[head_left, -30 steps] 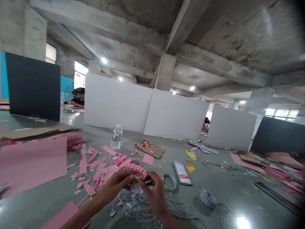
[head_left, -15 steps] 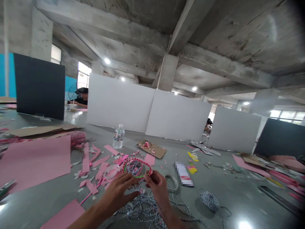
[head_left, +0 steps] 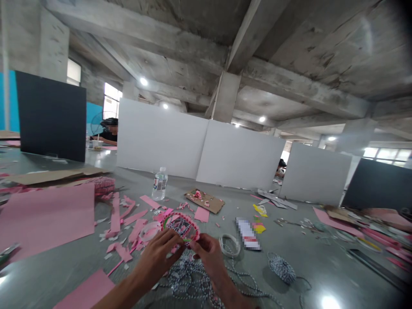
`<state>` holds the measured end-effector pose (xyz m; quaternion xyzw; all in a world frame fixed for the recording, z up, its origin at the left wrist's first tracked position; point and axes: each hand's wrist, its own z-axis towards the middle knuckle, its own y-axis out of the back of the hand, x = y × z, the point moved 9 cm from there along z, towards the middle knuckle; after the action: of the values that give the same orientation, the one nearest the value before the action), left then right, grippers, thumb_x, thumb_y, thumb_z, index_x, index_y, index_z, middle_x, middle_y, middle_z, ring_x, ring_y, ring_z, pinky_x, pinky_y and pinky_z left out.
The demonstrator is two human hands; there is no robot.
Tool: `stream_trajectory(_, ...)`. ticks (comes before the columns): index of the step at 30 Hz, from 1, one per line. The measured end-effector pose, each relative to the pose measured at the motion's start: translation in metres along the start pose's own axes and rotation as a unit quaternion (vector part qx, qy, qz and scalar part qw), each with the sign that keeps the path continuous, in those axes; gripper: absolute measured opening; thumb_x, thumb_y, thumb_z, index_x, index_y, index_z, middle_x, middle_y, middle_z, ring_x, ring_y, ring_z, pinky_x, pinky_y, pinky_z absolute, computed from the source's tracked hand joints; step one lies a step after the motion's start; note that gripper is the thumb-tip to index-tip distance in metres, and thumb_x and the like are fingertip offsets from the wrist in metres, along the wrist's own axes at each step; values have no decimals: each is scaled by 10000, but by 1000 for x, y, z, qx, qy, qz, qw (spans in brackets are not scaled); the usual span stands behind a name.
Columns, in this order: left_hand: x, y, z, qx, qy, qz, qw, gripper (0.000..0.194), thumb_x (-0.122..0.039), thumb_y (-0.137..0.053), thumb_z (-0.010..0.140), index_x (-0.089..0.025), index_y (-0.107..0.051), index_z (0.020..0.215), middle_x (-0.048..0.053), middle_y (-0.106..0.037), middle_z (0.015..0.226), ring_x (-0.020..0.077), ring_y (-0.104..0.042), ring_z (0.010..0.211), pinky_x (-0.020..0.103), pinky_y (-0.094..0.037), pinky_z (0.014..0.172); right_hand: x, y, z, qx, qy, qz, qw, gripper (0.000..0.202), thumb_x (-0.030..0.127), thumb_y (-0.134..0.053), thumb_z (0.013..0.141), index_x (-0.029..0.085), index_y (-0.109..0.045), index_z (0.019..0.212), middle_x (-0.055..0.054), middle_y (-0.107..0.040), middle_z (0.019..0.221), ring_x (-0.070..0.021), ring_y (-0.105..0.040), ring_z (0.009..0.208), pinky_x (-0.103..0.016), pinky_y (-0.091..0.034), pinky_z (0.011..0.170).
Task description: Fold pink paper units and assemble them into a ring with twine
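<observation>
A round hoop [head_left: 197, 227] wrapped in pink, with a green stretch of rim and grey patterned cord inside, is held tilted over the table. My left hand [head_left: 162, 251] grips its near left rim, fingers closed over the edge. At the near right rim, the thumb and fingers of my right hand [head_left: 207, 253] pinch it. Loose grey-and-white cord [head_left: 189, 283] lies tangled below both hands. A white tape roll [head_left: 237, 246] rests right of my right hand, and a clear tape roll [head_left: 148, 231] lies beyond my left. My fingers hide part of the rim.
A water bottle [head_left: 160, 184] stands ahead, near a cardboard piece [head_left: 210, 205]. A phone [head_left: 247, 234] and a cord ball [head_left: 281, 268] lie right. Pink sheets [head_left: 58, 214] and scraps spread left. White panels [head_left: 161, 137] stand behind; a person [head_left: 109, 131] sits beyond.
The hoop has shifted slightly left and turned in my hands. My left hand has closed onto its rim, and my right hand has moved a little left and down.
</observation>
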<state>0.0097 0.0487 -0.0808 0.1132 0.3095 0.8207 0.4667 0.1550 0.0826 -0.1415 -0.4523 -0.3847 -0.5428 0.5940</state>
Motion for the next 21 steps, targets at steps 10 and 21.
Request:
stream_trajectory(10, 5, -6, 1, 24, 22, -1, 999, 140, -246, -480, 997, -233, -599, 924, 15, -691, 878, 197, -658, 819, 285, -519, 737, -3, 5, 2, -16, -14, -12, 1000, 158, 462, -746, 732, 306, -758, 757, -81, -721, 779, -281, -676, 695, -346, -510, 538)
stream_trajectory(21, 58, 48, 5, -145, 154, 13, 977, 129, -342, -558, 922, -246, -629, 971, 10, -719, 831, 206, -688, 700, 314, -563, 678, -14, 40, 15, -161, -2, -14, 987, 367, 586, -787, 596, 224, -727, 609, -73, -703, 616, -249, -662, 587, -298, -482, 522)
